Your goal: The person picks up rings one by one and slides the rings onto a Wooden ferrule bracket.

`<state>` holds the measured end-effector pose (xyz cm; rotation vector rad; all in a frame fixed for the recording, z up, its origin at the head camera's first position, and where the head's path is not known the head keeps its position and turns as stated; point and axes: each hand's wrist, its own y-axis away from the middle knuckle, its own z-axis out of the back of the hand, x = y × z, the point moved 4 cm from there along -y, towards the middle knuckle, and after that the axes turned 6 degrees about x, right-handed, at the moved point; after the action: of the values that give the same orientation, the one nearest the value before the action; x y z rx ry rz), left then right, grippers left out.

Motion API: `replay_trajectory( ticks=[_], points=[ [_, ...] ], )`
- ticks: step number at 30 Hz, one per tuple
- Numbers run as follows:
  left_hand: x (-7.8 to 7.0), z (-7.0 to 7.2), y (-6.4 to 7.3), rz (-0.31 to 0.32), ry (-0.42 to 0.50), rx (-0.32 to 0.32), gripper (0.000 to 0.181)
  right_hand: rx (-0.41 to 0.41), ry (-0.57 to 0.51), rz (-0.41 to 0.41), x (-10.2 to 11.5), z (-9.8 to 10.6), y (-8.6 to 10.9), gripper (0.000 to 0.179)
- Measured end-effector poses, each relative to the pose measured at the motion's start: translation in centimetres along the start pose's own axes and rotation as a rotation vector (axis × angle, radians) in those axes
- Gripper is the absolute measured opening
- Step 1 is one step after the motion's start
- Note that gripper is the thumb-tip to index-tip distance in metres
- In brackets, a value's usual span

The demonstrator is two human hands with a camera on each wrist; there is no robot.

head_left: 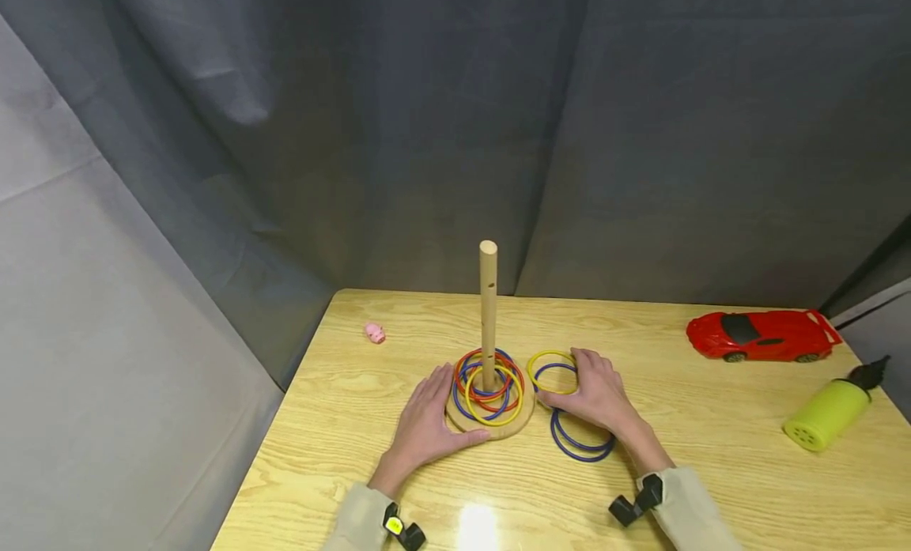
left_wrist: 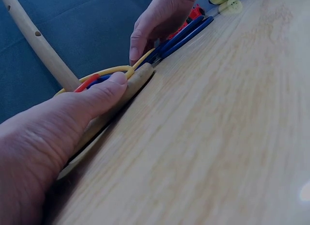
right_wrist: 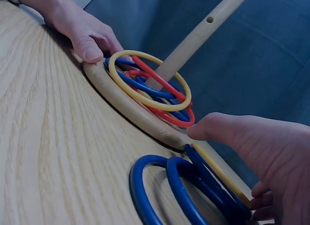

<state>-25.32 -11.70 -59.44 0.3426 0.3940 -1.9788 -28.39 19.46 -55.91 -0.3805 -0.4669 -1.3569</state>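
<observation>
Right fingers (head_left: 587, 360) seemingly hold a yellow ring (head_left: 550, 352).

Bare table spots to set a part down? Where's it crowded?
Free: between pink figure and left hand; between right hand and green cylinder; further back, between post and red car. Crowded: around the wooden base, with rings and both hands.

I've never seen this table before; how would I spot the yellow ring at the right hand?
On the wooden table, find the tall upright peg. Just right of its round base, at the right hand, is a thin yellow ring beside blue rings. It's the only yellow one not around the peg.
</observation>
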Motion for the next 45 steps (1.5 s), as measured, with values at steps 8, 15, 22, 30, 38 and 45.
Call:
replay_trajectory(
  ticks=[8,15,22,30,38,45],
  points=[
    [0.2,-0.2,0.1,0.027,0.020,0.017,0.134,0.000,0.013,-0.025,-0.6,-0.8,-0.2,0.116],
    [0.3,-0.2,0.1,0.025,0.024,0.014,0.134,-0.020,0.019,-0.019,-0.6,-0.9,-0.2,0.112],
    [0.4,-0.3,0.1,0.033,0.019,0.017,0.135,-0.040,0.015,-0.022,-0.7,-0.9,-0.2,0.110],
    [0.3,-0.3,0.1,0.037,0.024,0.022,0.135,-0.059,0.048,-0.028,-1.1,-0.7,-0.4,0.107],
    [0.2,-0.3,0.1,0.029,0.027,0.017,0.134,-0.097,0.087,-0.011,-1.8,-0.7,-0.8,0.105],
    [0.2,-0.3,0.1,0.038,0.028,0.020,0.134,-0.101,0.033,-0.013,-2.0,-0.2,-0.7,0.104]
  ],
)
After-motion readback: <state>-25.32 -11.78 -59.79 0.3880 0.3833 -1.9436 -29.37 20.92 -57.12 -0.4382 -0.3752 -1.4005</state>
